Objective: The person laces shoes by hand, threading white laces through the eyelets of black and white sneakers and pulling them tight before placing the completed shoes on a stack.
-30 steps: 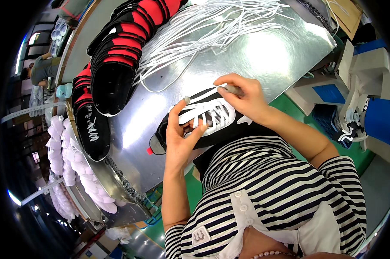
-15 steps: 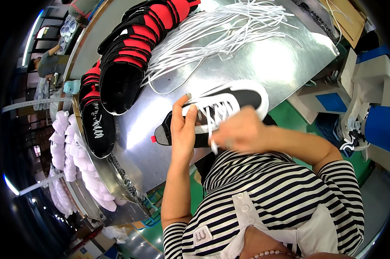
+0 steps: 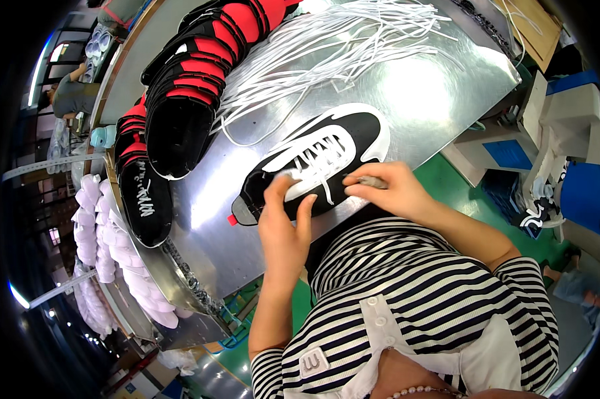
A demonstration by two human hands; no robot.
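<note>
A black and white shoe upper [image 3: 363,130] with a grey heel and a red tab lies on the metal table, toe to the upper right. White shoelace [image 3: 322,150] crosses its eyelets, and one short end hangs over the near side. My left hand [image 3: 283,223] rests at the collar end of the eyelets, thumb and forefinger apart, fingertip blurred. Beside the upper's near side, my right hand [image 3: 396,189] is closed in a pinch. Something greyish shows at its fingers; what they hold, if anything, cannot be made out.
Stacked black and red uppers [image 3: 187,86] stand at the left, with a laced black upper [image 3: 140,199] below them. A bundle of white laces [image 3: 340,50] spreads across the far table [image 3: 419,100]. Light uppers [image 3: 120,246] hang farther left; grey and blue bins [image 3: 566,133] stand right.
The shoe upper now lies flatter and farther from me. My right hand has moved right, off the laces, from a blurred motion to a pinch. My left thumb and forefinger have moved apart.
</note>
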